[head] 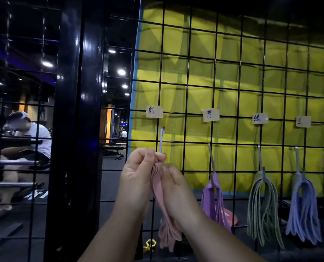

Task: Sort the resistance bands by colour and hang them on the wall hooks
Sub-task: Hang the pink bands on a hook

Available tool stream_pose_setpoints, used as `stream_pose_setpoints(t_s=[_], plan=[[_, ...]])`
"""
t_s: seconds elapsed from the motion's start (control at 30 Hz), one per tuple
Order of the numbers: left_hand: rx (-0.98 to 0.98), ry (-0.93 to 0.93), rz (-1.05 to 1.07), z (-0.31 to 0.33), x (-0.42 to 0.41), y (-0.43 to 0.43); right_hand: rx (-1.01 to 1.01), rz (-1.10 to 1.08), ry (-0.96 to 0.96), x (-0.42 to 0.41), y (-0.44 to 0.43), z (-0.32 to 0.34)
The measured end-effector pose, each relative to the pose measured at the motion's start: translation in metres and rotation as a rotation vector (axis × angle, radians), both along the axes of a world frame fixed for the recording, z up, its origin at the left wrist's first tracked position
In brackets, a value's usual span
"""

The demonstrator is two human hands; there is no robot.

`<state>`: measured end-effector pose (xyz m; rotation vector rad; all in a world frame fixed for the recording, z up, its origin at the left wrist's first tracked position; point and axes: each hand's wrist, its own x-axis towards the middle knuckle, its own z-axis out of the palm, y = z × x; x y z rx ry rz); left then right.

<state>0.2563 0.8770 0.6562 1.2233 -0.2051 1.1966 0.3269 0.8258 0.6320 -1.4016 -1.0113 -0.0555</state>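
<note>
A bunch of pink resistance bands (158,188) hangs between my two hands in front of a black wire grid (238,103). My left hand (138,173) pinches the top of the bunch right at the tip of the leftmost silver hook (161,140). My right hand (173,184) grips the bands just below, fingers curled round them. On the other hooks hang a purple bunch (212,201), a green bunch (262,207) and a blue-lilac bunch (303,208). Paper labels (154,111) sit above each hook.
A yellow sheet (233,72) backs the grid. A glossy black post (72,129) stands to the left. Beyond it a person (30,137) sits among gym bars. A red weight plate (227,216) and a gold dumbbell (150,244) lie on the floor.
</note>
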Motion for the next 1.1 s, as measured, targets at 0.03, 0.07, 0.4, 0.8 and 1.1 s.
stream_pose_setpoints(t_s=[0.03, 0.07, 0.4, 0.8, 1.1], plan=[[-0.023, 0.018, 0.008, -0.002, 0.002, 0.000, -0.023, -0.017, 0.003, 0.002, -0.001, -0.002], [-0.045, 0.029, 0.022, -0.004, 0.003, -0.001, -0.049, -0.027, 0.012, 0.004, -0.001, -0.004], [-0.074, -0.003, 0.165, -0.026, 0.004, 0.001, -0.223, 0.039, 0.040, 0.006, -0.004, -0.016], [-0.061, 0.000, 0.162, -0.033, 0.007, -0.005, -0.174, 0.022, -0.056, 0.007, -0.027, -0.035], [-0.282, -0.052, -0.004, -0.022, 0.008, -0.010, -0.087, -0.042, -0.044, 0.016, -0.012, -0.041]])
